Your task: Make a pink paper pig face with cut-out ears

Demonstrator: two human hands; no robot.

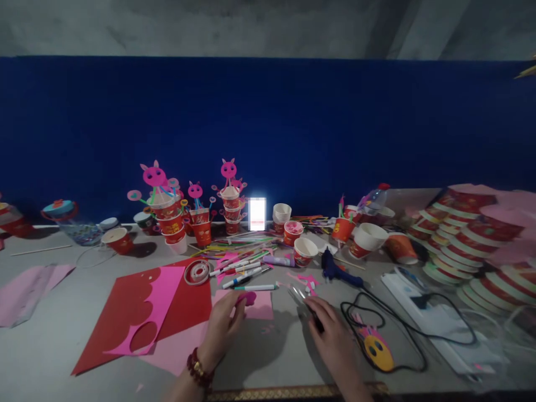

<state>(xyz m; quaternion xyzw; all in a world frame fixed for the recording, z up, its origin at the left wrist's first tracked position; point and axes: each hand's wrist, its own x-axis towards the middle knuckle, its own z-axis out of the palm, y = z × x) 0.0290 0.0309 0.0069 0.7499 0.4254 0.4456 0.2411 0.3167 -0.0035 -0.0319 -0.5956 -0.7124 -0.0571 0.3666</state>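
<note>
Pinched in the fingers of my left hand (223, 324) is a small magenta paper piece (250, 298) with a rounded edge. My right hand (330, 332) grips a pair of scissors (298, 295), metal blades pointing away and to the left, dark handle mostly covered by the fingers. The blades are apart from the paper piece. Beneath the left hand lies a light pink sheet (263, 306). To the left, a magenta sheet (161, 298) with scalloped edges and a round hole rests on red paper (111, 318).
Several pens (247, 277) and a tape roll (197, 272) lie beyond my hands. At right are a blue glue gun (335, 271), its black cord, a white power strip (412, 304) and stacked paper cups (452, 245). Cup figures with pink heads (154, 175) stand at the back.
</note>
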